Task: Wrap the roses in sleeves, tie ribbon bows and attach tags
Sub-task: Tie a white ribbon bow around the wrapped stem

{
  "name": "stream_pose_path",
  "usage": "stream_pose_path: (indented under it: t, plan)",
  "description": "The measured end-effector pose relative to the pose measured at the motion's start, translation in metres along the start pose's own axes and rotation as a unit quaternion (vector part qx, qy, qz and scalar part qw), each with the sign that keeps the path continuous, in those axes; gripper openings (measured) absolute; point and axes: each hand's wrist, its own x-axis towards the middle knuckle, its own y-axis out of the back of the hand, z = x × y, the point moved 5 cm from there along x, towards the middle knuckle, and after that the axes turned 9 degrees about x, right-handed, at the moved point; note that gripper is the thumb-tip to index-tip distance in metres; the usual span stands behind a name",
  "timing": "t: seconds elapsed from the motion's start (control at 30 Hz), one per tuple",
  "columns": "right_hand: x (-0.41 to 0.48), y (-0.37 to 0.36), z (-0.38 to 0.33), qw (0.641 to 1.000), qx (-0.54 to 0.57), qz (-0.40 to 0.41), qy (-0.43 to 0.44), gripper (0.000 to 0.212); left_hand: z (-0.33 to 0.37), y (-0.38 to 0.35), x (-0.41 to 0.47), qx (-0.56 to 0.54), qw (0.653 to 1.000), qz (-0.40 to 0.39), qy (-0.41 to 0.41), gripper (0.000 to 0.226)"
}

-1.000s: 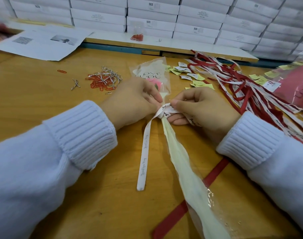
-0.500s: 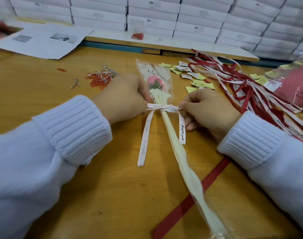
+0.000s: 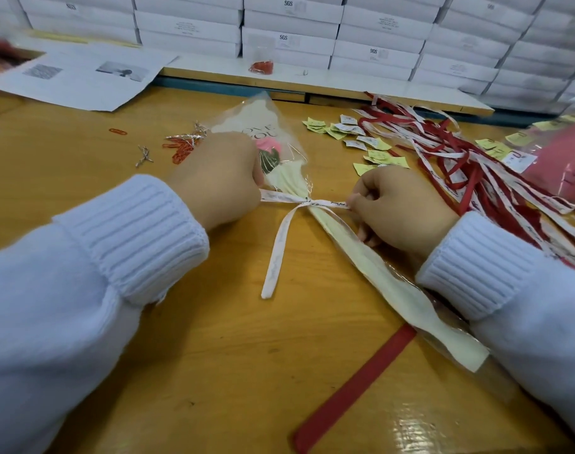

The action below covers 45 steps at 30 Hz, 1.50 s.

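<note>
A pink rose [image 3: 269,146] lies in a clear and cream sleeve [image 3: 371,273] on the wooden table [image 3: 197,355], head pointing away from me. A white printed ribbon [image 3: 274,257] is knotted around the sleeve's neck. My left hand [image 3: 219,178] grips the ribbon's left loop and my right hand [image 3: 397,208] pinches its right loop, both pulled taut sideways. One ribbon tail hangs toward me over the table.
A heap of red and white ribbons [image 3: 476,178] and small yellow-green tags [image 3: 361,142] lies at the right. Orange paper clips and silver twist ties [image 3: 181,145] sit at the left. Printed sheets [image 3: 79,73] and stacked white boxes [image 3: 289,31] fill the back. A red tape strip [image 3: 354,388] crosses the table.
My hands have drawn apart, pulling the ribbon from a loose bunch at the sleeve's neck into a tight knot with loops stretched left and right. The sleeve has swung slightly.
</note>
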Motion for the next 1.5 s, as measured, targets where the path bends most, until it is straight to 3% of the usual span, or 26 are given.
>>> stream_pose_path:
  t: [0.27, 0.53, 0.83, 0.93, 1.2, 1.43, 1.5]
  plan:
    - [-0.004, -0.001, -0.002, 0.994, 0.108, -0.018, 0.017, 0.015, 0.004, -0.016, 0.002, -0.041, 0.998, -0.028, -0.026, 0.02]
    - [-0.006, -0.004, -0.007, 0.994, 0.052, -0.056, 0.073, 0.004, 0.015, -0.02, -0.002, -0.085, 0.994, -0.041, -0.062, 0.031]
    - [-0.011, -0.009, -0.012, 0.986, 0.09, -0.082, 0.112, 0.01, 0.023, -0.024, -0.008, -0.175, 0.98, -0.047, -0.078, 0.01]
    - [-0.009, -0.008, -0.011, 0.987, 0.099, -0.069, 0.105, 0.011, 0.024, -0.024, -0.01, -0.18, 0.978, -0.06, -0.091, 0.001]
    - [-0.006, -0.004, -0.007, 0.986, 0.129, -0.019, 0.105, 0.008, 0.033, -0.027, -0.013, -0.177, 0.972, -0.097, -0.122, 0.01]
    - [-0.005, -0.007, -0.005, 0.978, 0.194, -0.038, 0.069, 0.009, 0.034, -0.031, -0.013, -0.213, 0.97, -0.07, -0.094, 0.012]
    - [-0.006, -0.004, -0.006, 0.984, 0.142, -0.09, 0.055, 0.027, 0.033, -0.031, -0.012, -0.214, 0.97, -0.066, -0.09, 0.011]
